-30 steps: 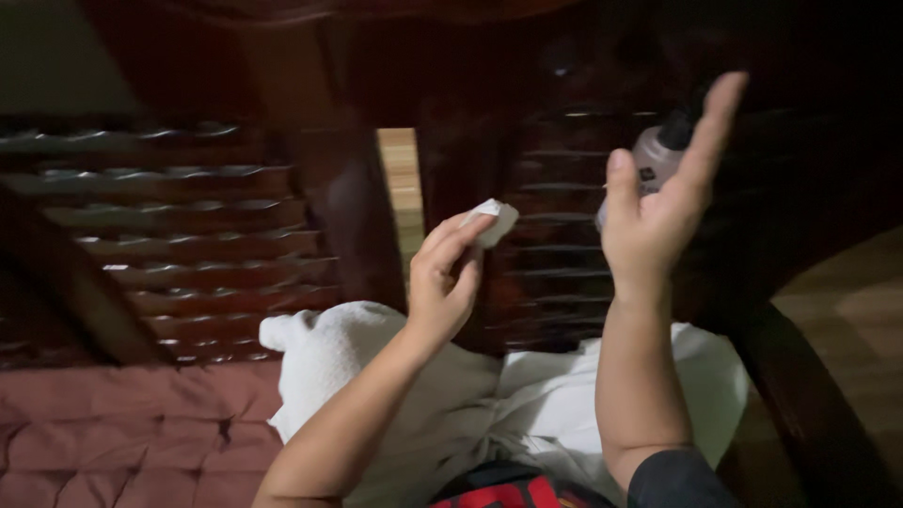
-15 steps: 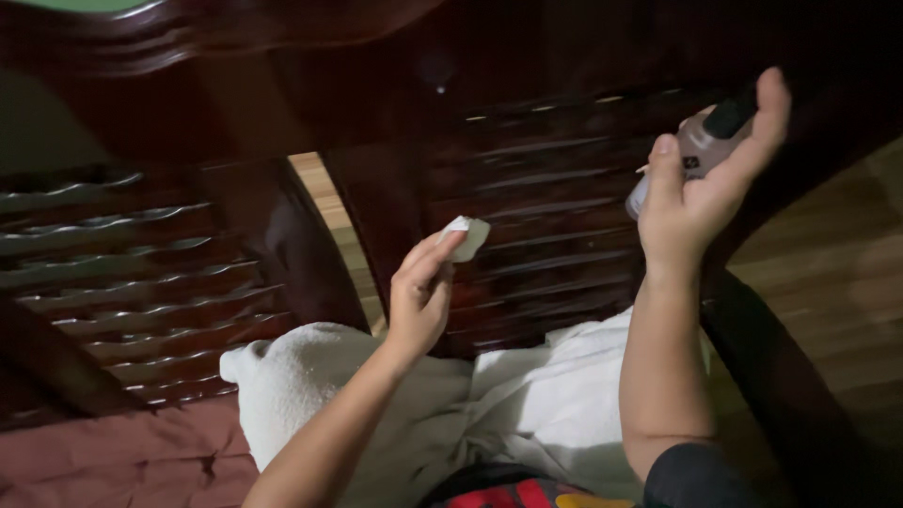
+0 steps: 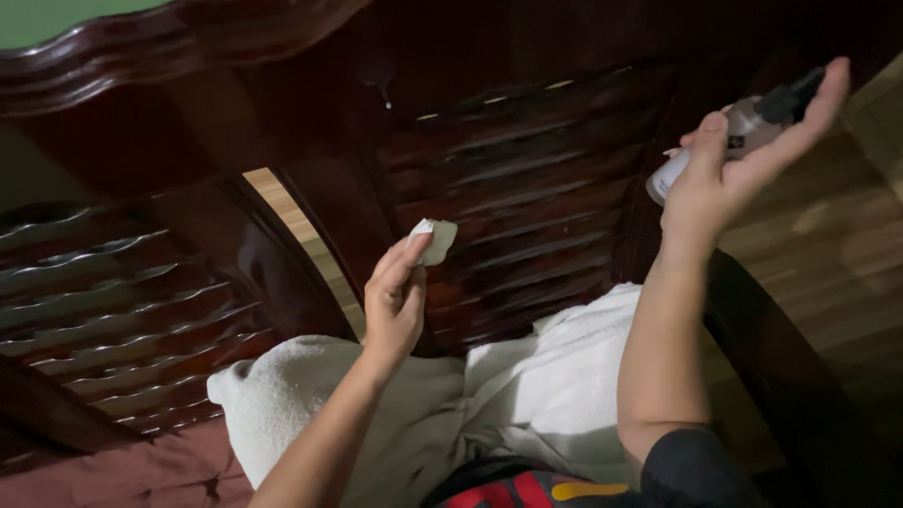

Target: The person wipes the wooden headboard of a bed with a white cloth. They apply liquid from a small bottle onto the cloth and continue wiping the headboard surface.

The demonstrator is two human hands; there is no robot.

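So we've got our left hand [image 3: 395, 301] up in the middle of the scene, fingertips pinched tight on a small white wad [image 3: 435, 240] (tissue or cloth, can't tell which), held just in front of the dark wooden slats [image 3: 527, 198]. Our right hand [image 3: 729, 174] is further right and higher, fingers mostly spread, with a small spray bottle [image 3: 724, 141] lying across the palm and the thumb pressing on it, so it's more cradled than gripped. The black nozzle end points up and right. A white towel [image 3: 527, 395] is bunched up near us, below both hands. As for progress, we'd judge it's early: there's one drip [image 3: 386, 94] hanging on the glossy wood far up, the wad isn't touching the slats, and we can't tell whether any of the slats have been wiped, so most of the surface looks left to do.
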